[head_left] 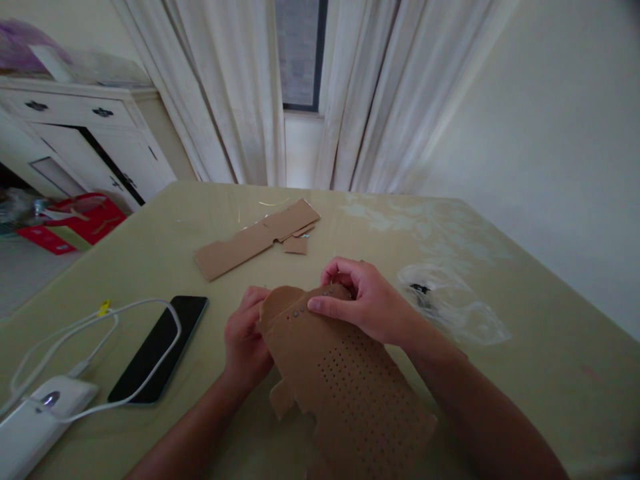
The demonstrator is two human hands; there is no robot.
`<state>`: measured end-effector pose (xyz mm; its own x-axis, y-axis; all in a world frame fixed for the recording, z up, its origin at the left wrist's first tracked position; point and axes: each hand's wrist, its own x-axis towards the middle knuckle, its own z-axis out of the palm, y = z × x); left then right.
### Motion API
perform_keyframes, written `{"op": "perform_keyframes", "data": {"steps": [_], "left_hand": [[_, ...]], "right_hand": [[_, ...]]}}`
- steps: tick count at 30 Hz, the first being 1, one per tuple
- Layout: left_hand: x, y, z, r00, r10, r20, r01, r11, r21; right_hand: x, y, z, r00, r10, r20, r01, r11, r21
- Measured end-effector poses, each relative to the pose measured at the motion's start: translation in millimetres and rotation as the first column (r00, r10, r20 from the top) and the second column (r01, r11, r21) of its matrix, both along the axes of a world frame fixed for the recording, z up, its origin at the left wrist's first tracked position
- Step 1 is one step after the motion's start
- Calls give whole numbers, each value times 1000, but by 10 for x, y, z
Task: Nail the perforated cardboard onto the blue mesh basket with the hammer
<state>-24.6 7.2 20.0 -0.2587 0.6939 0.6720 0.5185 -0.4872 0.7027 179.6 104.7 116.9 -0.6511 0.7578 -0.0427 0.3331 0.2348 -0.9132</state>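
At table's near edge: left hand, right hand both clasp perforated cardboard; phone near left.

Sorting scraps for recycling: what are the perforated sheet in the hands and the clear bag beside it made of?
Perforated sheet: looks like cardboard, matte brown, with rough torn edges and punched holes. Clear bag: probably thin plastic film, see-through, crinkled and slightly glossy.

Bench carries: dark phone, white cable, white power bank, cardboard strip, clear plastic bag.
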Motion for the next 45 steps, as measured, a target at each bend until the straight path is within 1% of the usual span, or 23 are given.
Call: {"op": "perform_keyframes", "data": {"steps": [5,8,10,12,15,17,19,22,24,26,30,33,38,45], "left_hand": [[12,-25,-25,1000,18,-26,-18,1000,-15],[-16,46,-67,999,4,-33,-6,998,-66],[-40,111,-101,1000,2,-1,-2,995,-101],[-62,162,-128,1000,17,24,-15,994,-109],[-82,164,-125,992,119,32,-117,991,-61],[-83,114,-92,980,195,29,-196,980,19],[-79,52,-45,974,223,-31,-219,969,114],[-74,0,16,951,216,-220,-168,961,219],[-72,8,38,927,207,-314,-135,963,235],[-66,35,40,920,189,-344,-117,969,219],[-54,71,3,924,158,-348,-97,978,185],[-57,68,-31,917,158,-366,-93,978,188],[-42,50,-51,948,113,-298,-56,980,193],[-25,26,-102,982,31,-187,5,981,193]], "right_hand": [[-11,-24,-37,998,-12,68,4,994,113],[-28,-9,-66,998,-21,67,10,985,171],[-31,2,-63,998,-31,62,18,980,199],[-25,6,-42,998,-40,56,27,975,220],[-9,-2,-10,997,-63,52,49,971,234],[-3,-12,-6,996,-65,61,49,971,235],[-4,-24,-13,996,-59,73,40,972,233],[-8,-42,-23,995,-58,83,37,973,229],[-8,-53,-17,995,-57,87,35,971,235],[-9,-65,-4,993,-63,102,35,967,253],[-25,-84,11,980,-102,170,39,941,336],[-44,-91,3,971,-118,208,33,928,372],[-56,-110,-2,967,-106,233,18,936,353],[-60,-140,4,971,-85,223,1,935,354]]}}
